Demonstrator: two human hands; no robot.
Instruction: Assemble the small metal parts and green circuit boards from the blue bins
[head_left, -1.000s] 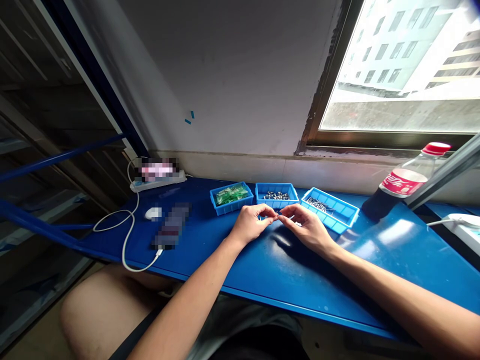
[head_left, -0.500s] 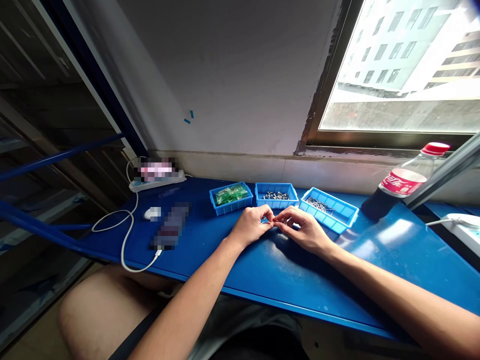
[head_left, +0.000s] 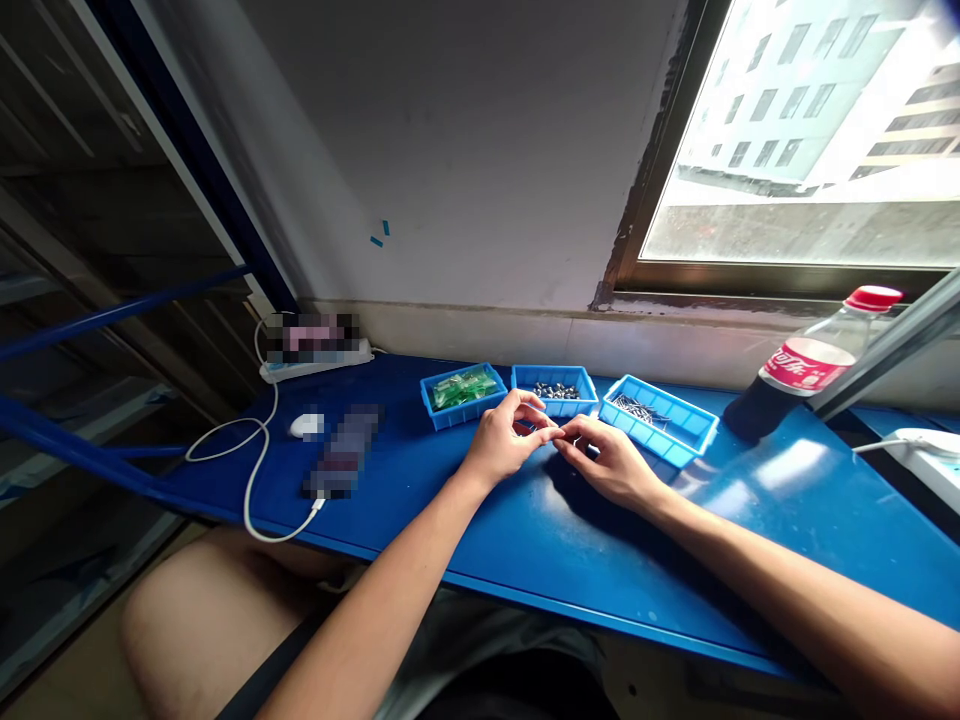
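My left hand (head_left: 501, 436) and my right hand (head_left: 604, 464) meet fingertip to fingertip above the blue table. Both are closed in a pinch, and whatever lies between the fingertips is too small to make out. Just behind them stand three blue bins. The left bin (head_left: 464, 411) holds green, clear-looking packets (head_left: 463, 387). Small shiny metal parts (head_left: 559, 390) lie in the middle bin (head_left: 568, 407). In the right bin (head_left: 686, 435) are thin metal pins or screws (head_left: 636, 408), whose exact kind I cannot tell.
A cola bottle (head_left: 810, 362) with a red cap stands at the right, beside a slanted metal bar (head_left: 892, 340). A blurred phone-like object (head_left: 345, 450) with a white cable (head_left: 259, 500), a white mouse-like object (head_left: 301, 427) and a power strip (head_left: 352, 355) lie left.
My left fingers have opened out a little from a tighter curl, their tips still against the right fingertips. My right hand has barely moved. The bins stay put.
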